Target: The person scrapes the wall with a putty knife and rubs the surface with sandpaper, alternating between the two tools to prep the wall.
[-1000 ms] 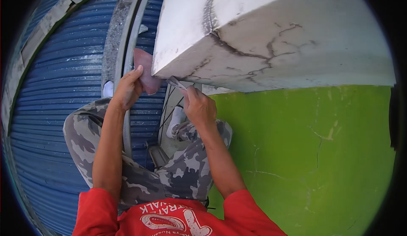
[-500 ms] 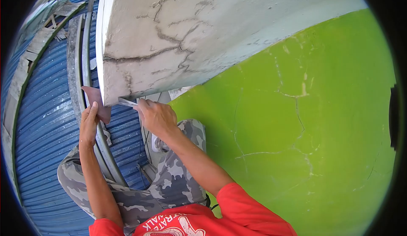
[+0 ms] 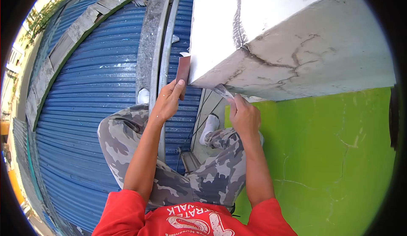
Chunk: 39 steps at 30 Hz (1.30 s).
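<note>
My left hand (image 3: 166, 102) pinches a folded piece of reddish-brown sandpaper (image 3: 183, 69) upright beside the near corner of the white concrete ledge (image 3: 214, 32). My right hand (image 3: 246, 116) is closed around a putty knife (image 3: 223, 91). Its metal blade lies at the ledge's lower edge, with the handle mostly hidden by my fingers. Dark cracks (image 3: 271, 62) branch over the ledge's shaded face, and one runs up its bright face.
Below on the left lies a blue corrugated roof (image 3: 89, 125) with a metal rail (image 3: 163, 70) and a grey board (image 3: 152, 36). A cracked green wall (image 3: 313, 151) stands at right. My camouflage-clad legs (image 3: 190, 185) are bent beneath my arms.
The view has swung left, so the ledge and hands sit further right and more roof shows. The sandpaper now stands more upright. Both hands keep their holds.
</note>
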Each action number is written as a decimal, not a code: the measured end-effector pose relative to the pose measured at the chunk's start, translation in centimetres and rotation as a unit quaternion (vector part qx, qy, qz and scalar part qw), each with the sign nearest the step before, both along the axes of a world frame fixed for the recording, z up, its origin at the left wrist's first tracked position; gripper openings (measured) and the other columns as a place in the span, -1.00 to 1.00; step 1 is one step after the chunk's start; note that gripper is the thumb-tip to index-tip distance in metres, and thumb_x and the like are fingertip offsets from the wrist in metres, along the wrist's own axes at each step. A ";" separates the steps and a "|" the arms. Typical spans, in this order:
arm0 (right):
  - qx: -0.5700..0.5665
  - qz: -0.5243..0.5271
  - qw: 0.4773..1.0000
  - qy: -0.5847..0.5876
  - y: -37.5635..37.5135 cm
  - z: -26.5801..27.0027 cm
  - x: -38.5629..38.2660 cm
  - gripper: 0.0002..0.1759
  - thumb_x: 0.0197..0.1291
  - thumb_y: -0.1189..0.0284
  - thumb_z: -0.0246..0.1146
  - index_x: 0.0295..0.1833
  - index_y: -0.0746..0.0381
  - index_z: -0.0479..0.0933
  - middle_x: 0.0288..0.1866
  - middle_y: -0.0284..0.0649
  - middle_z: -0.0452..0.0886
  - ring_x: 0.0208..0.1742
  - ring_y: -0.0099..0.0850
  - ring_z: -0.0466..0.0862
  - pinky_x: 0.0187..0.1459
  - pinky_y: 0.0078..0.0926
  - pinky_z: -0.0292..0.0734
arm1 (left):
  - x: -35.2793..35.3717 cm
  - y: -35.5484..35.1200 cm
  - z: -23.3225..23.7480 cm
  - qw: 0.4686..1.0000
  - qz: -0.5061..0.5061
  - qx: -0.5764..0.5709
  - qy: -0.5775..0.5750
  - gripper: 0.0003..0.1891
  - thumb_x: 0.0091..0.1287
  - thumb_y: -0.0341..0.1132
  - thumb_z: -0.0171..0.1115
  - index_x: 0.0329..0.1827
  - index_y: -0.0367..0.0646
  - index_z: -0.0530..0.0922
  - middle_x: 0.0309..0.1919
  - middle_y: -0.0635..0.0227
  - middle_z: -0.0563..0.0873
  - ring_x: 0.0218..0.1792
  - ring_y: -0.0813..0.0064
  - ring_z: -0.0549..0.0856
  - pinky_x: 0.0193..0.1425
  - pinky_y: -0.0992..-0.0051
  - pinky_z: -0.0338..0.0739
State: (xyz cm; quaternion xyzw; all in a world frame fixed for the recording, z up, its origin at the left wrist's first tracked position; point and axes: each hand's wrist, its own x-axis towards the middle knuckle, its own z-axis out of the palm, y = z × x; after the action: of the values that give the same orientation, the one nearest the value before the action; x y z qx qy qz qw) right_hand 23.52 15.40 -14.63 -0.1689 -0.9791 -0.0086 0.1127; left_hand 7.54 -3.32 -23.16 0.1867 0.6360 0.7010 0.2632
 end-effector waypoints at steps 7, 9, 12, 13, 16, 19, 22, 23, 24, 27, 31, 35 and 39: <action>-0.045 0.012 0.999 -0.018 -6.0 -0.9 -4.9 -0.80 0.44 0.30 0.28 -0.21 0.18 0.51 -0.38 -0.10 0.73 -0.46 0.01 0.73 -0.41 -0.05 0.64 | -0.5 -0.4 -1.7 0.998 -0.008 0.053 -0.032 -0.53 0.72 0.02 -0.07 -0.35 -0.09 0.43 -0.49 0.57 0.33 -0.41 0.63 0.27 -0.29 0.50 0.23; -0.032 0.011 0.999 -0.010 -4.7 -0.3 -3.2 -0.79 0.44 0.29 0.27 -0.21 0.18 0.51 -0.39 -0.10 0.73 -0.45 0.01 0.74 -0.41 -0.04 0.63 | -0.3 -0.5 -1.5 0.998 -0.023 0.053 -0.015 -0.52 0.72 0.03 -0.07 -0.36 -0.09 0.41 -0.48 0.55 0.33 -0.39 0.62 0.28 -0.27 0.49 0.23; -0.011 0.013 1.000 -0.013 -2.5 -0.5 -1.8 -0.78 0.46 0.29 0.26 -0.21 0.18 0.51 -0.40 -0.11 0.73 -0.44 0.00 0.74 -0.43 -0.04 0.62 | -0.2 -0.6 -1.4 0.997 -0.023 0.066 -0.015 -0.51 0.72 0.06 -0.08 -0.36 -0.09 0.40 -0.47 0.53 0.34 -0.36 0.60 0.29 -0.24 0.48 0.25; -0.009 0.018 1.000 -0.016 -2.5 -0.7 -2.0 -0.78 0.46 0.29 0.26 -0.21 0.18 0.51 -0.40 -0.11 0.73 -0.43 0.00 0.74 -0.43 -0.04 0.62 | -0.2 -0.6 -1.4 0.997 -0.024 0.069 -0.026 -0.51 0.72 0.07 -0.08 -0.36 -0.09 0.41 -0.47 0.53 0.33 -0.36 0.60 0.29 -0.24 0.48 0.25; -0.022 0.030 0.999 -0.013 -4.7 -1.6 -3.6 -0.78 0.46 0.28 0.26 -0.21 0.18 0.52 -0.40 -0.10 0.73 -0.42 -0.01 0.75 -0.41 -0.05 0.63 | -0.1 -0.5 -1.7 0.994 -0.025 0.095 -0.043 -0.52 0.71 0.06 -0.06 -0.35 -0.08 0.43 -0.48 0.54 0.33 -0.37 0.60 0.29 -0.23 0.49 0.26; -0.038 0.023 0.999 -0.003 -5.9 -1.6 -3.9 -0.79 0.46 0.29 0.26 -0.20 0.19 0.54 -0.39 -0.10 0.73 -0.42 -0.01 0.75 -0.39 -0.06 0.64 | -0.9 -1.3 -1.2 0.994 -0.037 0.087 -0.051 -0.53 0.71 0.05 -0.04 -0.34 -0.08 0.44 -0.48 0.56 0.33 -0.38 0.60 0.29 -0.22 0.49 0.25; -0.004 0.007 1.000 0.005 -2.5 -0.9 -1.1 -0.79 0.46 0.29 0.27 -0.20 0.19 0.55 -0.37 -0.10 0.73 -0.42 0.00 0.75 -0.39 -0.06 0.64 | -0.5 -1.0 -1.4 0.994 -0.049 0.085 -0.038 -0.52 0.71 0.05 -0.05 -0.34 -0.08 0.45 -0.48 0.56 0.34 -0.38 0.60 0.29 -0.22 0.49 0.24; -0.007 0.008 1.000 -0.008 -1.8 -0.9 -1.0 -0.79 0.45 0.29 0.27 -0.19 0.19 0.54 -0.35 -0.10 0.74 -0.42 0.00 0.75 -0.39 -0.06 0.64 | -0.3 -1.1 -1.6 0.995 -0.040 0.084 -0.043 -0.52 0.72 0.05 -0.06 -0.34 -0.08 0.45 -0.48 0.55 0.34 -0.38 0.60 0.29 -0.22 0.49 0.24; -0.010 0.016 1.000 -0.016 -2.3 -1.0 -1.6 -0.80 0.45 0.29 0.27 -0.19 0.19 0.53 -0.35 -0.10 0.74 -0.42 0.00 0.75 -0.39 -0.06 0.64 | -0.4 -1.1 -1.7 0.995 -0.038 0.084 -0.047 -0.52 0.72 0.05 -0.06 -0.35 -0.08 0.44 -0.48 0.55 0.34 -0.38 0.60 0.29 -0.22 0.49 0.24; -0.023 0.034 0.999 -0.029 -4.9 -2.2 -4.1 -0.81 0.45 0.30 0.27 -0.19 0.17 0.51 -0.35 -0.12 0.74 -0.41 0.00 0.75 -0.39 -0.04 0.65 | -0.9 -1.1 -1.6 0.992 -0.044 0.103 -0.065 -0.51 0.72 0.05 -0.07 -0.36 -0.09 0.43 -0.48 0.53 0.34 -0.37 0.59 0.29 -0.22 0.49 0.24; -0.026 0.008 1.000 0.004 -4.0 -1.9 -1.9 -0.83 0.45 0.31 0.26 -0.18 0.17 0.53 -0.37 -0.10 0.74 -0.42 0.01 0.75 -0.39 -0.03 0.64 | -0.7 -1.0 -0.8 0.994 -0.040 0.091 -0.046 -0.52 0.72 0.05 -0.07 -0.35 -0.09 0.44 -0.48 0.54 0.34 -0.37 0.59 0.29 -0.22 0.49 0.25; -0.017 0.002 1.000 -0.021 -3.2 -1.9 -2.5 -0.82 0.46 0.30 0.25 -0.18 0.17 0.54 -0.40 -0.09 0.73 -0.42 0.01 0.75 -0.40 -0.03 0.64 | -0.5 -0.9 -1.4 0.995 -0.054 0.071 -0.034 -0.52 0.72 0.05 -0.07 -0.35 -0.08 0.44 -0.48 0.53 0.35 -0.37 0.59 0.30 -0.22 0.48 0.26; -0.056 0.022 0.998 0.000 -5.5 -3.3 -3.6 -0.81 0.45 0.29 0.27 -0.20 0.17 0.54 -0.40 -0.10 0.73 -0.41 0.00 0.75 -0.40 -0.03 0.64 | -1.1 -1.5 -0.9 0.996 -0.050 0.064 -0.040 -0.54 0.72 0.04 -0.05 -0.33 -0.08 0.45 -0.48 0.52 0.37 -0.37 0.59 0.32 -0.21 0.48 0.28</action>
State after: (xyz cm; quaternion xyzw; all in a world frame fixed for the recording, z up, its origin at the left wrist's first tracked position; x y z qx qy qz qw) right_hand 19.88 9.90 -17.96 -0.1532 -0.9816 0.0487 0.1034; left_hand 6.44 -4.79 -24.06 0.2066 0.5690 0.7328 0.3107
